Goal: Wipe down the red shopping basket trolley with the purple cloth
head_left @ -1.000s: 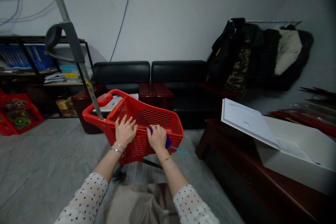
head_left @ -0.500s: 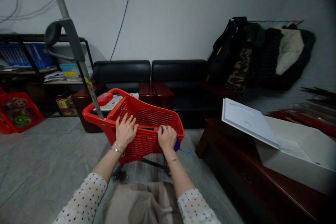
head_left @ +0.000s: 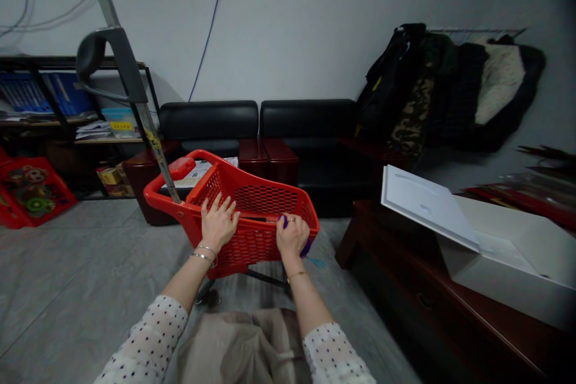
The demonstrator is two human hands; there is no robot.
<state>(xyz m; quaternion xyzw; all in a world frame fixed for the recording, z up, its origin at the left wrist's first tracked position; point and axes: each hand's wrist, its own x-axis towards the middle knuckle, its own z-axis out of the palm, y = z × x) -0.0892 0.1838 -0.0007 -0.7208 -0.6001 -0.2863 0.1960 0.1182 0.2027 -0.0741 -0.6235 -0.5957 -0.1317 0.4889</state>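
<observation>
Red plastic shopping basket [head_left: 252, 243] with open mesh walls stands on a low wheeled frame straight ahead of both hands, on the grey floor. The left hand [head_left: 218, 225] lies flat on the near rim, fingers spread, gripping nothing. The right hand [head_left: 292, 237] is curled around a small purple object [head_left: 306, 247] and presses it to the rim at the basket's right near corner; a teal scrap [head_left: 317, 262] shows just below that hand. What the purple object is cannot be told.

The basket looks light and stiff, a hollow shell likely to roll or tip under a sideways push. The thick rim under the hands and the red handle loop [head_left: 157, 189] beyond the left hand seem the firmest holds. A grey pole grip [head_left: 114, 60] rises from that loop.
</observation>
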